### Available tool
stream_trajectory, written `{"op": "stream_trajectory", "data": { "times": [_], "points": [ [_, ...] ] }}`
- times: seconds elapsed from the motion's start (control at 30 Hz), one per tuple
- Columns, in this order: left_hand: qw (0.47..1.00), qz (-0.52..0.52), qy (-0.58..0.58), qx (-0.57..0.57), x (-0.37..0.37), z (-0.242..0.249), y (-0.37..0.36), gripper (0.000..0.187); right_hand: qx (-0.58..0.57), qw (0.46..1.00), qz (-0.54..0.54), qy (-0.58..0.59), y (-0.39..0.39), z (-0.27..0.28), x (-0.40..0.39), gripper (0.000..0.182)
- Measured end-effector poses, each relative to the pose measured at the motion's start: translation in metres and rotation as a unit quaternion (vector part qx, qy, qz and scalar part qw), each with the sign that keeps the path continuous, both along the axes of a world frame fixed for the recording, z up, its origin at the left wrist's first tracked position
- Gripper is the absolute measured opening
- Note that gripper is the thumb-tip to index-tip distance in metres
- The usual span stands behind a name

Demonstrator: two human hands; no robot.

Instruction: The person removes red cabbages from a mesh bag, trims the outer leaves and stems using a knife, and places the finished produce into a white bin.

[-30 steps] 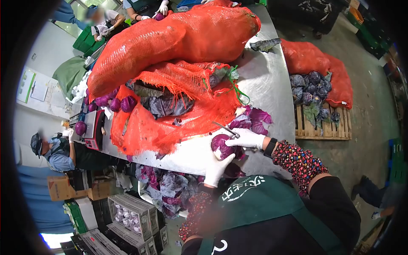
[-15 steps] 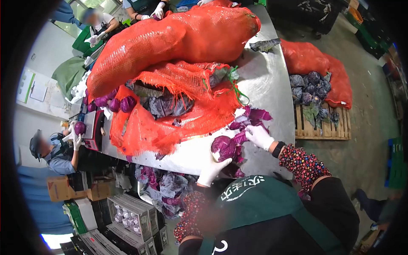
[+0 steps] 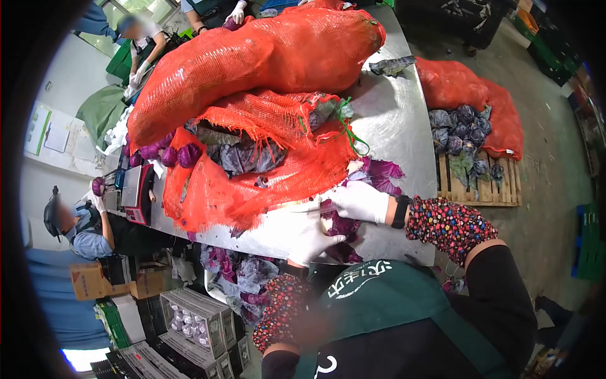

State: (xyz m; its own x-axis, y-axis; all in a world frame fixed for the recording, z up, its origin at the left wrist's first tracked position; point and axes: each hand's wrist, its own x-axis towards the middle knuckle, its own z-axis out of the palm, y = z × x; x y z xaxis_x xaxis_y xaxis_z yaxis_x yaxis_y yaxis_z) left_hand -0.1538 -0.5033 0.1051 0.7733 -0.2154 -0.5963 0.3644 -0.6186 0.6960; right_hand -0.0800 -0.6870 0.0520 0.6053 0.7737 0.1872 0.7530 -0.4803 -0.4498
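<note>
My left hand (image 3: pixel 304 236), in a white glove, holds a red cabbage (image 3: pixel 341 225) low over the near edge of the metal table, its thumb across the front. From the right, my white-gloved right hand (image 3: pixel 361 201) bears on the top of the same cabbage with its fingers bent inward. Both hands cover much of the head. Loose purple cabbage leaves (image 3: pixel 382 175) lie just beyond my right hand. Right behind my hands spreads an opened red mesh sack (image 3: pixel 297 177), with dark cabbages (image 3: pixel 249 158) showing in its opening.
A full red mesh sack (image 3: pixel 252 57) lies across the metal table (image 3: pixel 404 126). Peeled cabbages (image 3: pixel 188 155) sit by a red scale (image 3: pixel 140 199) at left, near a co-worker (image 3: pixel 88 224). Discarded leaves (image 3: pixel 243 275) fill a container below the edge. A pallet (image 3: pixel 480 189) stands right.
My right hand has moved left from the loose leaves onto the cabbage. My left hand has shifted slightly left and turned. The co-worker at left has moved a peeled cabbage up and left.
</note>
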Motion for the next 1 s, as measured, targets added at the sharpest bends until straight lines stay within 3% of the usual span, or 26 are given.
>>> {"op": "stream_trajectory", "data": {
  "times": [0.03, 0.1, 0.17, 0.23, 0.27, 0.3, 0.37, 0.5, 0.57, 0.63, 0.7, 0.77, 0.8, 0.87, 0.9, 1.0],
  "points": [
    [1.0, 0.0, 0.0, -0.002, -0.002, -0.009, 0.002, 0.107, 0.018, 0.994, -0.052, 0.093, -0.001, -0.002, 0.005, 0.021],
    [0.965, -0.031, -0.249, -0.082, -0.01, -0.039, 0.012, 0.116, 0.068, 0.975, -0.183, 0.102, -0.014, -0.013, 0.017, 0.015],
    [0.965, -0.054, -0.254, -0.043, -0.016, -0.048, 0.021, 0.121, 0.004, 0.97, -0.214, 0.116, -0.035, -0.043, 0.031, 0.017],
    [0.963, -0.007, -0.26, -0.066, -0.026, -0.06, 0.029, 0.121, -0.086, 0.952, -0.267, 0.122, -0.053, -0.062, 0.029, 0.023],
    [0.968, 0.029, -0.228, -0.105, -0.029, -0.064, 0.029, 0.119, -0.119, 0.943, -0.282, 0.129, -0.051, -0.049, 0.023, 0.035],
    [0.968, 0.029, -0.226, -0.104, -0.03, -0.068, 0.031, 0.119, -0.051, 0.965, -0.23, 0.119, -0.051, -0.035, 0.01, 0.048],
    [0.967, 0.035, -0.233, -0.099, -0.031, -0.07, 0.029, 0.118, -0.009, 0.968, -0.186, 0.171, -0.032, 0.009, -0.01, 0.056],
    [0.955, 0.006, -0.279, -0.097, -0.026, -0.052, 0.021, 0.115, 0.094, 0.97, -0.067, 0.214, -0.012, 0.0, -0.022, 0.067],
    [0.968, -0.007, -0.25, -0.001, -0.028, -0.039, 0.02, 0.111, 0.142, 0.949, -0.082, 0.269, -0.012, -0.013, -0.02, 0.069],
    [0.956, 0.01, -0.292, 0.006, -0.037, -0.039, 0.022, 0.102, 0.102, 0.928, -0.112, 0.341, -0.017, -0.016, -0.027, 0.069],
    [0.95, 0.096, -0.295, -0.044, -0.048, -0.054, 0.027, 0.098, 0.098, 0.927, -0.146, 0.333, -0.014, -0.009, -0.047, 0.069],
    [0.949, 0.112, -0.293, -0.043, -0.053, -0.065, 0.029, 0.095, 0.162, 0.952, -0.148, 0.211, -0.005, -0.029, -0.061, 0.06],
    [0.95, 0.112, -0.291, -0.03, -0.053, -0.061, 0.026, 0.095, 0.162, 0.952, -0.151, 0.212, -0.006, -0.035, -0.06, 0.06],
    [0.951, 0.107, -0.288, -0.02, -0.053, -0.058, 0.02, 0.094, 0.187, 0.844, -0.133, 0.484, -0.005, -0.033, -0.057, 0.058],
    [0.951, 0.128, -0.278, -0.043, -0.053, -0.059, 0.017, 0.094, 0.191, 0.844, -0.138, 0.483, -0.006, -0.03, -0.057, 0.058],
    [0.947, 0.143, -0.279, -0.074, -0.052, -0.061, 0.016, 0.095, 0.237, 0.692, -0.152, 0.665, -0.009, -0.029, -0.052, 0.059]
  ]
}}
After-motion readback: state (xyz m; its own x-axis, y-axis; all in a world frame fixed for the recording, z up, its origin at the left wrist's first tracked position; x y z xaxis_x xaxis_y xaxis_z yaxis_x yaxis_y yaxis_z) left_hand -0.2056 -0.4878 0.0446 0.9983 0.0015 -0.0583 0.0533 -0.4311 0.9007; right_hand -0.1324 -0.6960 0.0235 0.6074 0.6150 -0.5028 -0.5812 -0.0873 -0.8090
